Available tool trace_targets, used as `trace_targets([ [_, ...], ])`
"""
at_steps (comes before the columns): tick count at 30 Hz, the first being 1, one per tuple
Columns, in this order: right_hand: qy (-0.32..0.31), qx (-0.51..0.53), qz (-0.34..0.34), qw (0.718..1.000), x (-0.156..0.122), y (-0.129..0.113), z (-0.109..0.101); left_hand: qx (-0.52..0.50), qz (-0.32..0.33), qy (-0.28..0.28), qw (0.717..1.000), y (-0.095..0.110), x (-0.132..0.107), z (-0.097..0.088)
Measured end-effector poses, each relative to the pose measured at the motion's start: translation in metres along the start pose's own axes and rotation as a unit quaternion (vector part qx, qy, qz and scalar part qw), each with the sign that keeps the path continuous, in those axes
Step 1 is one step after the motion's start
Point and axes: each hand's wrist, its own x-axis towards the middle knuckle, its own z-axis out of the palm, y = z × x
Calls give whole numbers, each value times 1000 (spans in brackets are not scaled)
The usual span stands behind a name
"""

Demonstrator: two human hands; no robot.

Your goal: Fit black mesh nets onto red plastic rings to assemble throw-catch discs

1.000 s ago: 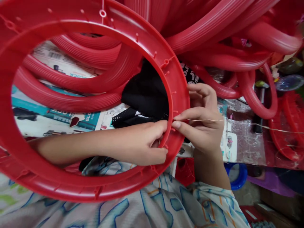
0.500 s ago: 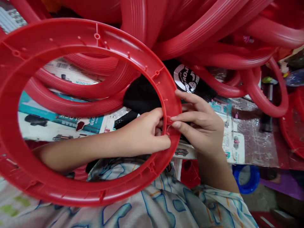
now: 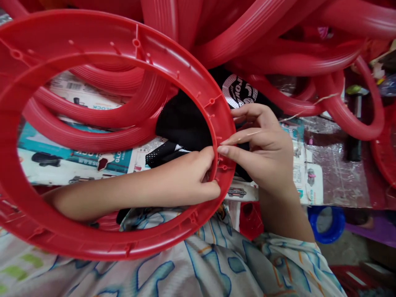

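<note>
So the person has this big red plastic ring frame [image 3: 93, 243] with little pegs along the inner rim propped on their lap, and both hands are busy at the same spot on its right side. The left hand [image 3: 185, 181] comes through the hole of the ring, fingers [image 3: 206, 159] curled tight and pinching the rim from the inside. The right hand [image 3: 262, 152] sits just outside the rim, thumb and forefinger pressed together on a thin pale wire [image 3: 306, 108], which runs away from the fingertips up and to the right, over the shiny foil-covered counter [image 3: 334, 173].

As for progress, my guess is it's early days. The wire meets the rim right between the two sets of fingertips, at one of the small pegs [image 3: 223, 167], and I can't see any wire laid along the rest of the ring. The pegs farther round from the fingers look bare. Whether the wire is actually hooked on that peg yet, I can't tell; it's too fine.

Beyond the knuckles there's a whole heap of red plastic hoops [image 3: 278, 45], and a black mesh cloth [image 3: 185, 119] lies just behind the left fingertips.
</note>
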Motion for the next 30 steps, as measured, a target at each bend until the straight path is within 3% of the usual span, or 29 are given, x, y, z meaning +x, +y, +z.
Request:
trace_targets([
  [6, 3, -18, 20, 1000, 0, -1, 1, -6, 5, -20, 1000, -3, -2, 0],
  [13, 17, 16, 6, 1000, -2, 4, 4, -200, 52, -70, 976, -4, -4, 3],
  [16, 14, 12, 7, 1000, -3, 5, 5, -225, 49, -43, 972, -3, -4, 5],
  [22, 25, 33, -8, 999, -4, 4, 6, -167, 1, 10, 986, 1, -2, 7],
  [30, 47, 29, -28, 998, -6, 3, 11, -78, 13, 76, 994, 5, 3, 9],
])
